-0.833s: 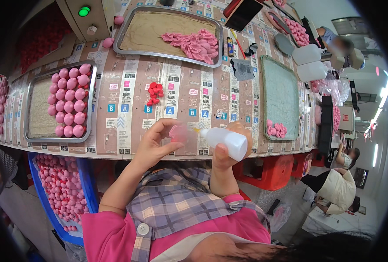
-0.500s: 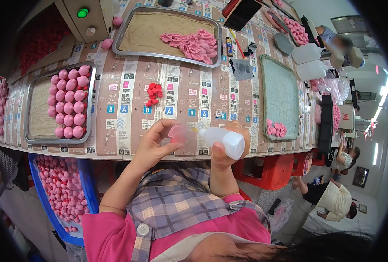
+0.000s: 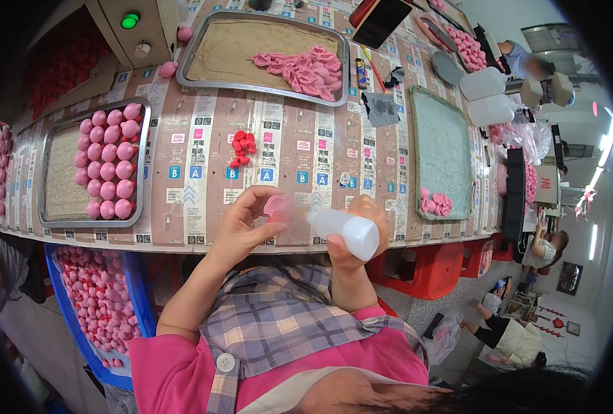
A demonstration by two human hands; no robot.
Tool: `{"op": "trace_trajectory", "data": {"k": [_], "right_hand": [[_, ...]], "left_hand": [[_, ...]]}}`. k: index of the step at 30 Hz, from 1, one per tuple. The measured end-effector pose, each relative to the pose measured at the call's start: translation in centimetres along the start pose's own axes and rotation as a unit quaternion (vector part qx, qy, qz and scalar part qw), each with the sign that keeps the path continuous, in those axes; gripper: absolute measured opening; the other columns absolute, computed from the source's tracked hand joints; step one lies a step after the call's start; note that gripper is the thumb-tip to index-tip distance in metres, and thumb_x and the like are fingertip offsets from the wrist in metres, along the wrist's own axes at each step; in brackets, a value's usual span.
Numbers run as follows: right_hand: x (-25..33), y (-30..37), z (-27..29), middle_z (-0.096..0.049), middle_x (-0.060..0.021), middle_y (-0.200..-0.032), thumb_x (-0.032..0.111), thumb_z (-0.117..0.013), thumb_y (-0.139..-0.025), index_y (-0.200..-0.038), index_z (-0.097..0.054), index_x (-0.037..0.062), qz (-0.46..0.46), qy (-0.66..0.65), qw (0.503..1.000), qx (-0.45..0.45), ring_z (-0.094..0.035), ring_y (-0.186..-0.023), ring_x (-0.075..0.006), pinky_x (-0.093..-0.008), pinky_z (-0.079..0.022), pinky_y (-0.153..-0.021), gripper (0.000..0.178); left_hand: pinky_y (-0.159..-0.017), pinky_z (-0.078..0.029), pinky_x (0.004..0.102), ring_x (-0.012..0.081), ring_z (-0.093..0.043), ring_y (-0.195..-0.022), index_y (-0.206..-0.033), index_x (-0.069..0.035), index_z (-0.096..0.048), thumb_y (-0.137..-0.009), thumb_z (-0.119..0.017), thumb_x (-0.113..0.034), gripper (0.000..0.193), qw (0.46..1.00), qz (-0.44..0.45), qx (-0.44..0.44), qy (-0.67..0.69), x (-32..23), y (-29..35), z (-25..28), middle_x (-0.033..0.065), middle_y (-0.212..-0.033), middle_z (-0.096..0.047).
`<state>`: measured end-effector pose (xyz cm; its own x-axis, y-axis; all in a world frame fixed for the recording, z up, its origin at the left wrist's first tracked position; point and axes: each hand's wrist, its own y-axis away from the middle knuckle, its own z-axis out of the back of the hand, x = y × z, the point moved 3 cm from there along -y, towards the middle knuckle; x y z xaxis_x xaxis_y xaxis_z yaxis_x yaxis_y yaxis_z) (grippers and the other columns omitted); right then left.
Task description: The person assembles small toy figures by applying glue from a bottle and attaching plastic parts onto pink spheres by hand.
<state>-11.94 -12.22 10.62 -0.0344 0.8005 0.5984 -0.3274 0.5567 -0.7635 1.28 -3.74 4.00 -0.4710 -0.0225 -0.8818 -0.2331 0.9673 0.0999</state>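
Note:
My left hand (image 3: 239, 224) pinches a small pink petal-shaped piece (image 3: 276, 204) over the front edge of the table; a red part at its lower end is only partly visible. In my right hand (image 3: 377, 215) is a translucent white squeeze bottle (image 3: 351, 233), tilted so its nozzle points left at the pink piece. The nozzle tip and the space beside the piece are blurred, so I cannot tell whether they touch. A little pile of red pieces (image 3: 243, 146) lies on the table beyond my left hand.
Pink balls fill part of a metal tray (image 3: 58, 138) at left. A tray (image 3: 224, 52) at the back holds pink petal pieces; a greenish tray (image 3: 444, 145) stands at right. Below the table edge are a blue crate (image 3: 65, 297) and red stools (image 3: 434, 272). A phone (image 3: 382, 24) lies far back.
My right hand has brought the bottle slightly left and down, with its nozzle closer to the pink piece. My left hand stays nearly still. A person in the background has shifted.

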Motion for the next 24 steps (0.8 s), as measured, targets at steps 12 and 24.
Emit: {"op": "trace_trajectory", "data": {"k": [12, 24], "right_hand": [[-5.0, -2.0, 4.7, -0.051, -0.0091, -0.08, 0.025, -0.063, -0.074, -0.091, -0.044, -0.0009, -0.18, -0.005, 0.957, -0.228, -0.054, -0.065, -0.0181, -0.0311, -0.046, -0.056, 0.036], [-17.2, -0.9, 6.4, -0.055, -0.0166, -0.092, 0.016, -0.054, -0.077, -0.099, -0.05, 0.0029, -0.285, 0.264, 0.919, -0.072, -0.051, -0.087, -0.0324, -0.0385, -0.038, -0.078, 0.026]], "left_hand": [[-0.083, -0.039, 0.0261, 0.0125, -0.05, -0.094, -0.108, -0.002, -0.045, -0.071, -0.062, 0.0, 0.041, 1.0, 0.004, 0.008, 0.028, 0.0, 0.0, 0.6, 0.0047, -0.101, -0.052], [-0.077, -0.042, 0.0242, 0.0132, -0.052, -0.087, -0.111, 0.0, -0.046, -0.069, -0.066, -0.011, 0.048, 0.998, -0.038, -0.049, 0.023, 1.0, 0.0, 1.7, 0.0075, -0.098, -0.054]]}}
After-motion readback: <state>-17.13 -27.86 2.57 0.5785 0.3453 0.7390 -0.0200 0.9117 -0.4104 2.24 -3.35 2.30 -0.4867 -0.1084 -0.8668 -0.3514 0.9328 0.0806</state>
